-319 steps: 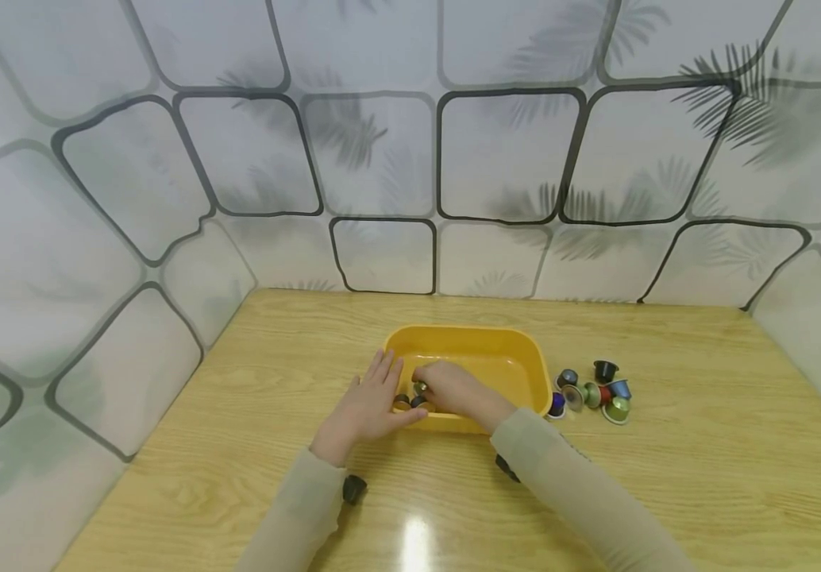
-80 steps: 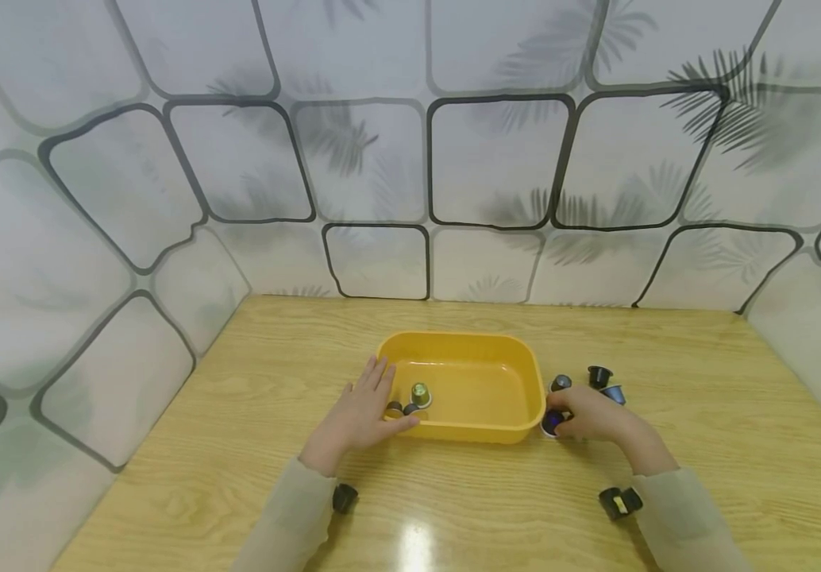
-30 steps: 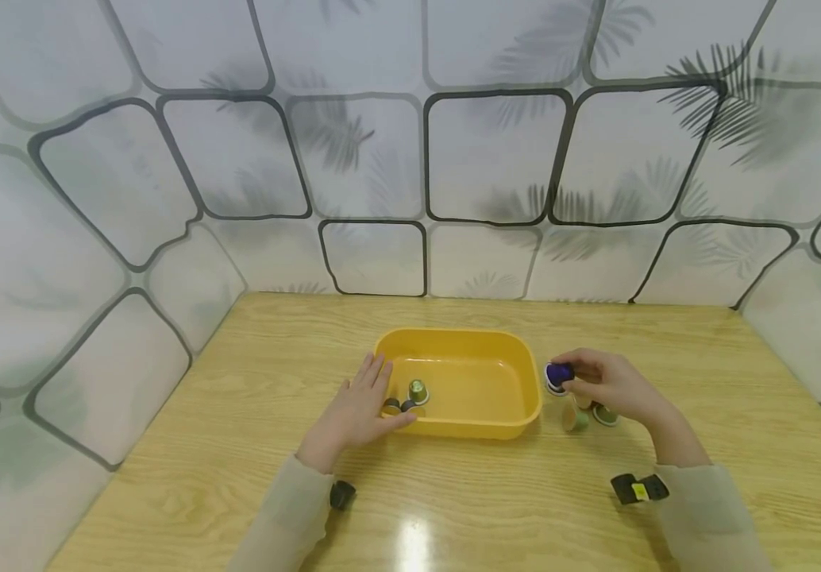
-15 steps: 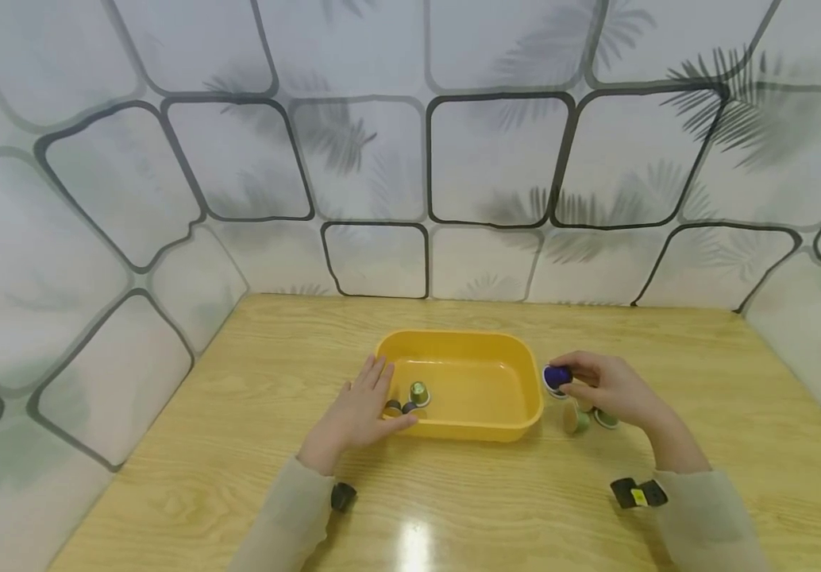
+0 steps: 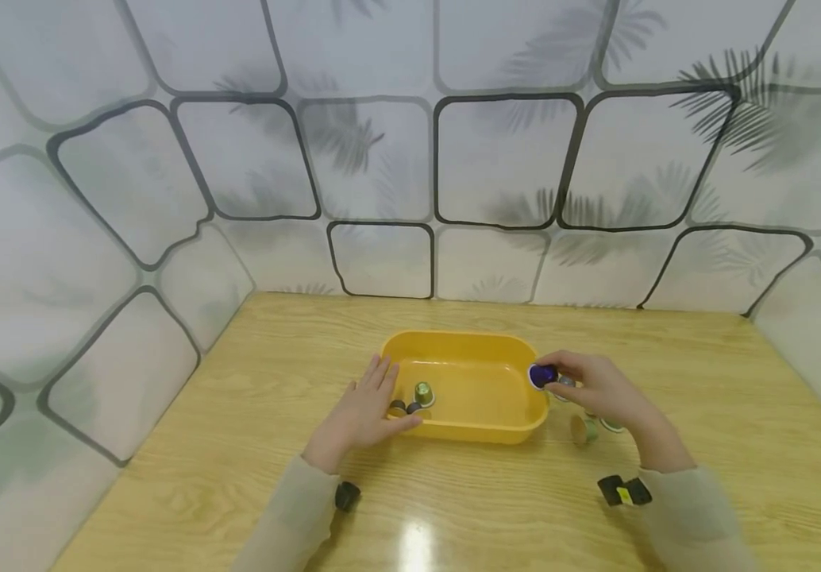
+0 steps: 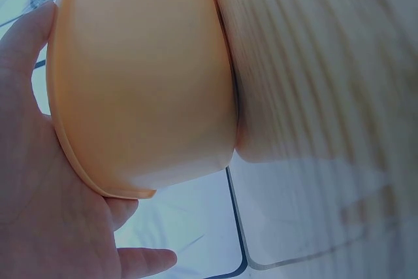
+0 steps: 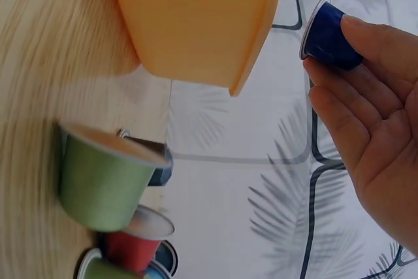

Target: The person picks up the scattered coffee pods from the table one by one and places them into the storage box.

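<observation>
Between thumb and fingers my right hand [image 5: 599, 387] pinches a dark blue coffee capsule [image 7: 325, 37], held above the right rim of a yellow plastic tub [image 5: 482, 430]. In the right wrist view the capsule is clear of the tub wall. My left hand [image 5: 360, 413] rests with straight fingers on the tub's left rim, and its palm touches that rim in the left wrist view. Inside the tub, near the left end, stand a green coffee capsule [image 5: 423, 392] and two dark ones beside it, partly behind my left thumb.
Right of the tub several capsules lie loose on the wooden table [image 5: 453, 500], among them a pale green capsule [image 7: 104, 178] and a red capsule [image 7: 137, 240]. My right hand hides some in the head view. A patterned fabric wall [image 5: 496, 262] borders the table behind.
My right hand has picked the dark blue capsule up from the table and moved left with it to the tub's rim. Earlier, a green capsule was set down in the tub. My left hand stays put.
</observation>
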`<state>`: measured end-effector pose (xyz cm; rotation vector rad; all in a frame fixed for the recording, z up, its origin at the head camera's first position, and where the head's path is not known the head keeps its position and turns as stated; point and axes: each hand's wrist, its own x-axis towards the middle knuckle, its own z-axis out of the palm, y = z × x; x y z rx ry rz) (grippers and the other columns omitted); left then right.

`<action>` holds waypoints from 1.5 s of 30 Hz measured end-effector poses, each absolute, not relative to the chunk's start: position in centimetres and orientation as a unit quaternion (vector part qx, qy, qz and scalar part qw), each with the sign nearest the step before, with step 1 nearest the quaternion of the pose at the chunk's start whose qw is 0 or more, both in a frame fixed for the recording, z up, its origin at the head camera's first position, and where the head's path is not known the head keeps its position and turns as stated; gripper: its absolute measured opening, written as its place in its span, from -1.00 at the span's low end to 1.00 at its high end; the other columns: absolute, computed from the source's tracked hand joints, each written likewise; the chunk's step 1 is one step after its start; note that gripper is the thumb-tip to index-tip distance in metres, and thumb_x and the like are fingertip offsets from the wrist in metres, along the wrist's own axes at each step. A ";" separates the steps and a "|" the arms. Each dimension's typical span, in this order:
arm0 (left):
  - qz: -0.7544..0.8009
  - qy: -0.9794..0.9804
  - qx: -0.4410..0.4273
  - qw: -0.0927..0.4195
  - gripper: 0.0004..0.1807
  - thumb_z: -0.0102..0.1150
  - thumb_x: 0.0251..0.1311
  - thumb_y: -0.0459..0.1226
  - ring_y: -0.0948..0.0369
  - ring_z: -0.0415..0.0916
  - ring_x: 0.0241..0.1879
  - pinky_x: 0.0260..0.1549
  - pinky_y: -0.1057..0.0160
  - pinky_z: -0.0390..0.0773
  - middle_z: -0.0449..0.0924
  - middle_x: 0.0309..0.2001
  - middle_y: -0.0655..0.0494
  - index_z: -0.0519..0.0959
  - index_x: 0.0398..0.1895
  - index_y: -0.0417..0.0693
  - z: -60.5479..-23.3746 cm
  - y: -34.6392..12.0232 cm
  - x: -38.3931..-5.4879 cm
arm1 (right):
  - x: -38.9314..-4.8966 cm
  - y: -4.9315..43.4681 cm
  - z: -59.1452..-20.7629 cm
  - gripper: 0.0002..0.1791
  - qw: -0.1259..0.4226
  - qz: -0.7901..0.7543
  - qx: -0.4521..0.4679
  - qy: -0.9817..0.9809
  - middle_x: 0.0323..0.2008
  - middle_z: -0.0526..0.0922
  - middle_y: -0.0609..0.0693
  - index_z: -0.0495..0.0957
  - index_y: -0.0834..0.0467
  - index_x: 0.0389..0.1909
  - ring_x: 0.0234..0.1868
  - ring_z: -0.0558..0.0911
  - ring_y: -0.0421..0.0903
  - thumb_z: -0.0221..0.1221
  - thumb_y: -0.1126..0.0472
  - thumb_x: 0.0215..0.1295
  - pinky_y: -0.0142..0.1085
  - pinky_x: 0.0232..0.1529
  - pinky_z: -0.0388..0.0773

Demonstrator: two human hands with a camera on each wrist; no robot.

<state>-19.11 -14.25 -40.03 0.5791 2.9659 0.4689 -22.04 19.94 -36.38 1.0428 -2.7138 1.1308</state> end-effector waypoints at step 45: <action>0.149 0.970 0.187 0.044 -0.01 -0.14 0.07 0.27 0.07 -0.43 0.32 0.11 -0.18 -0.03 -0.25 0.35 -0.13 -0.10 0.35 -0.24 -39.9 -14.2 -19.4 | -27.9 9.2 -32.4 -0.73 0.005 0.233 0.396 -0.888 -0.19 0.58 0.05 0.50 0.23 -0.13 -0.16 0.53 -0.04 0.18 0.28 0.12 -0.16 -0.13 0.43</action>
